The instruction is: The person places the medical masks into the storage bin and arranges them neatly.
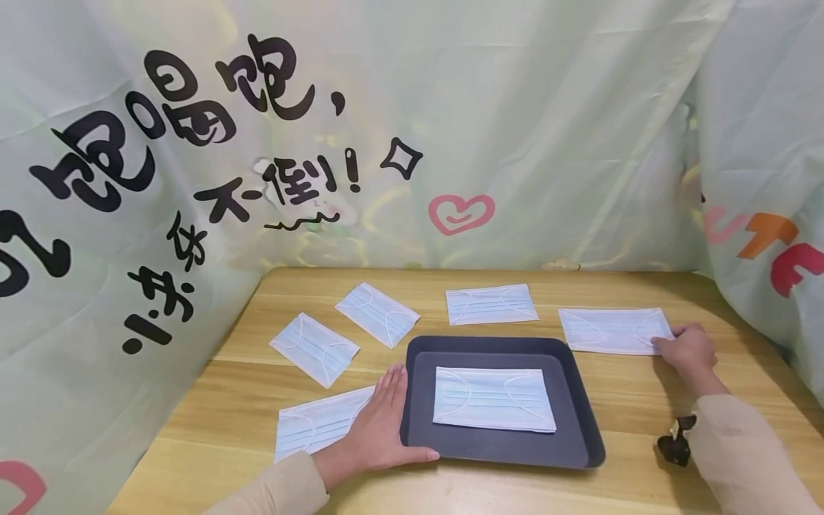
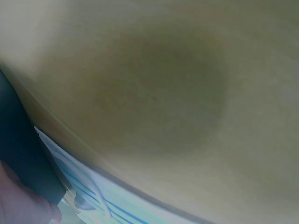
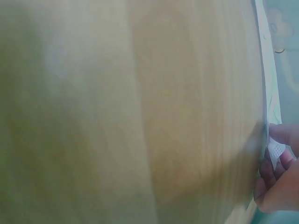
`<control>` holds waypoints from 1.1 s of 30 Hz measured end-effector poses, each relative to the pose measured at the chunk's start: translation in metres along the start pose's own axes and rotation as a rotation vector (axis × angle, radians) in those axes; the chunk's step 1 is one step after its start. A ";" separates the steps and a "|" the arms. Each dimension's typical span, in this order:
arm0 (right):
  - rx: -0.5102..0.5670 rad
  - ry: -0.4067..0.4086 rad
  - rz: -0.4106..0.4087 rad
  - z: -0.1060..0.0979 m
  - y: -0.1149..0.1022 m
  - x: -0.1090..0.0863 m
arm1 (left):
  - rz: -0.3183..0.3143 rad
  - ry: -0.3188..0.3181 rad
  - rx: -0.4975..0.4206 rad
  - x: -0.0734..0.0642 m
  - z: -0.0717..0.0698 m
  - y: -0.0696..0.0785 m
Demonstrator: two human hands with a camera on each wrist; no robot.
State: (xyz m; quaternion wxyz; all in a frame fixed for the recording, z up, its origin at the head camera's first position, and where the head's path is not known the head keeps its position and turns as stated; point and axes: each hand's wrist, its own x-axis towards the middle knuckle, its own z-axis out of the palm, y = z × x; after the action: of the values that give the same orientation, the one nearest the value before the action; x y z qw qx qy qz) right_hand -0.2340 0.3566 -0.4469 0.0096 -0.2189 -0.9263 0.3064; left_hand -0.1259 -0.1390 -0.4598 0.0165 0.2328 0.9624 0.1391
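A dark grey tray (image 1: 502,452) lies on the table, with a light blue face mask (image 1: 492,400) flat inside it. My left hand (image 1: 380,422) rests against the tray's left side, fingers straight and thumb along the front rim. Part of another face mask (image 1: 309,429) shows from under that hand. To the right of the tray, my right hand (image 1: 690,354) pinches the right end of a pale face mask (image 1: 605,330). In the right wrist view, the thumb and fingers (image 3: 280,135) of that hand hold the mask's edge between them.
Three more face masks lie beyond the tray: one at the left (image 1: 315,349), one at the back left (image 1: 378,315) and one at the back (image 1: 492,305). A printed curtain (image 1: 547,129) surrounds the wooden table (image 1: 618,486). A small black device (image 1: 674,449) hangs at the right sleeve.
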 end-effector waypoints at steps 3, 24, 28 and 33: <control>0.043 -0.001 0.008 0.001 0.000 -0.002 | -0.002 -0.003 -0.003 0.000 0.000 0.000; 0.165 0.037 0.085 -0.005 -0.003 -0.008 | 0.005 -0.011 0.000 -0.001 -0.002 0.000; 0.196 0.053 0.103 -0.009 -0.005 -0.010 | 0.006 -0.013 -0.003 -0.001 -0.001 0.000; 0.235 0.051 0.122 -0.014 -0.006 -0.013 | 0.004 -0.014 0.002 -0.002 -0.001 0.000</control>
State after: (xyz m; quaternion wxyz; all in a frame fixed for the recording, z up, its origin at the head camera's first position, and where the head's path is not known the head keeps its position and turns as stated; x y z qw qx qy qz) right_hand -0.2220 0.3551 -0.4305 0.0398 -0.2799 -0.8685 0.4071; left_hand -0.1239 -0.1404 -0.4591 0.0226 0.2358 0.9619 0.1365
